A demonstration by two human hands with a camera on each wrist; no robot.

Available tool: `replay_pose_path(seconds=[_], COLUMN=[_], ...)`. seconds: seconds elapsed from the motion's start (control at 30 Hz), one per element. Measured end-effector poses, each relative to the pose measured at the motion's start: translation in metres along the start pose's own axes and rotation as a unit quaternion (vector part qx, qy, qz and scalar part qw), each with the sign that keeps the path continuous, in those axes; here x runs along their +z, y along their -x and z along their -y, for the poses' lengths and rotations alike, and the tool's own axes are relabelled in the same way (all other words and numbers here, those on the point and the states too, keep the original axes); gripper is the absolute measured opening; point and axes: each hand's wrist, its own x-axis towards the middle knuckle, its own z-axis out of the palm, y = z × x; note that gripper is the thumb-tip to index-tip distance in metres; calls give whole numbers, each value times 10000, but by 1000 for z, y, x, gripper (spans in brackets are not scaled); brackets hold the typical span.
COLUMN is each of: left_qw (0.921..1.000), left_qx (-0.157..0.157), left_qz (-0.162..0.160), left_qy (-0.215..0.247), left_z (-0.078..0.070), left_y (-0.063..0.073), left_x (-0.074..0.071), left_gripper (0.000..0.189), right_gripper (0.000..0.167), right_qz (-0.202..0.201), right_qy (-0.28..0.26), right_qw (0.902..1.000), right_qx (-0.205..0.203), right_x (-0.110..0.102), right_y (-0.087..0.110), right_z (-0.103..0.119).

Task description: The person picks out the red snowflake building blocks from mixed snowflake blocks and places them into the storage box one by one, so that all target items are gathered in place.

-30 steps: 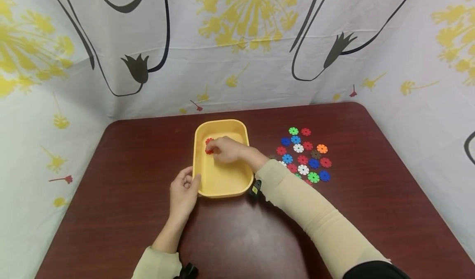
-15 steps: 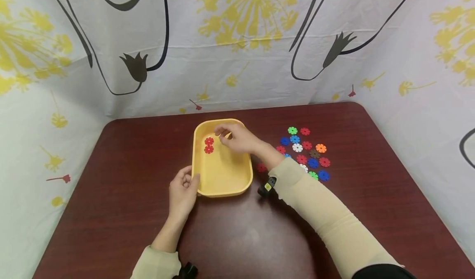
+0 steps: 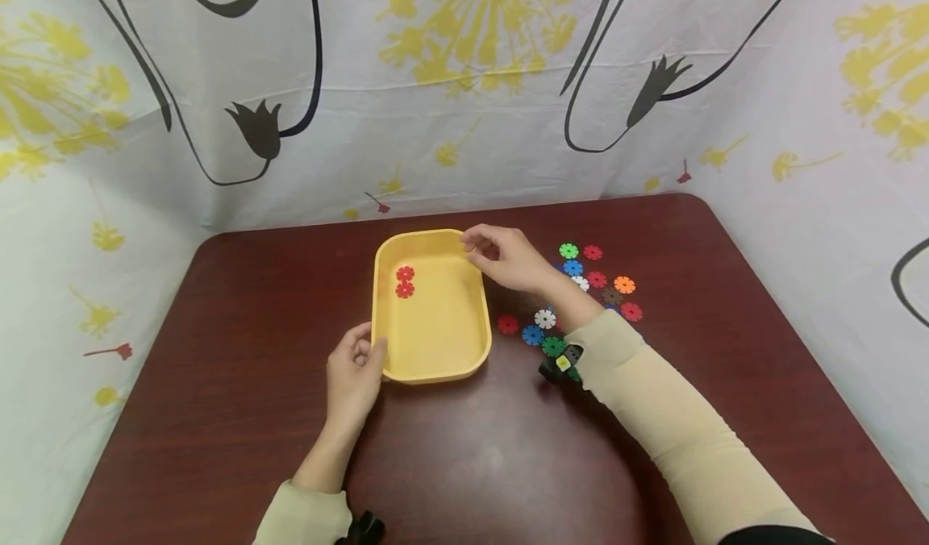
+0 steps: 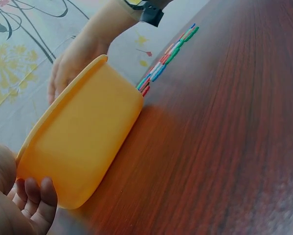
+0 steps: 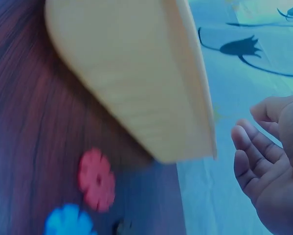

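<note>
A yellow plastic tray (image 3: 439, 331) stands on the table, with two red notched discs (image 3: 405, 289) lying side by side near its left wall. My left hand (image 3: 352, 377) grips the tray's left side near the front corner, thumb over the rim and fingers outside. In the left wrist view the left fingers (image 4: 41, 200) lie against the outer wall. Above the tray's back right corner is my right hand (image 3: 511, 259), its fingers loosely bent. The right wrist view shows nothing between the right hand's fingers (image 5: 256, 149).
Several notched discs in green, blue, white, brown and orange lie right of the tray, partly hidden by the right forearm. A red disc (image 3: 508, 324) is nearest the tray. Behind the dark red-brown table (image 3: 218, 351) hangs a patterned white cloth (image 3: 421, 142).
My right hand has lifted away from the red discs inside the tray and moved right, to the tray's back right corner. The left hand keeps its grip on the tray.
</note>
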Motion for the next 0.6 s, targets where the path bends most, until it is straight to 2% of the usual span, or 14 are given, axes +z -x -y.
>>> replay_pose_path(seconds=[0.37,0.6], left_qw=[10000,9999], left_qx=[-1,28], left_qz=[-8,6], left_qy=[-99,-168], left_z=[0,-2], left_y=[-1,0], left_x=[1,0], left_gripper=[35,35], right_gripper=[26,30], right_qz=[19,578], right_qy=[332,796], right_qw=[9985,9938], right_qx=[432,508], right_x=[-21,-27], right_y=[26,42], right_z=[-27,-33])
